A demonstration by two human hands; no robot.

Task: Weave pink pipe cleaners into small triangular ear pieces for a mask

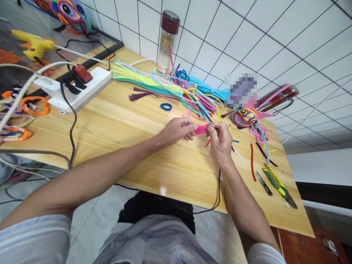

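Note:
A small bright pink piece of bent pipe cleaner [201, 129] is stretched between my two hands over the middle of the wooden table. My left hand [179, 130] pinches its left end between thumb and fingers. At its right end, my right hand [220, 139] is closed on it with thumb and forefinger. A loose pink strand shows just below the piece. Behind my hands lies a heap of colourful pipe cleaners [170, 88], with a coiled blue ring [166, 106] in front of it. Short blue and white offcuts lie by my right hand.
Cutting pliers [279, 186], small snips [264, 183] and a red pipe cleaner [253, 162] lie at right, near a colourful mask-like figure [244, 117]. A power strip [82, 90] with cables and a yellow glue gun [35, 44] are at left. A glass bottle [166, 47] stands by the tiled wall.

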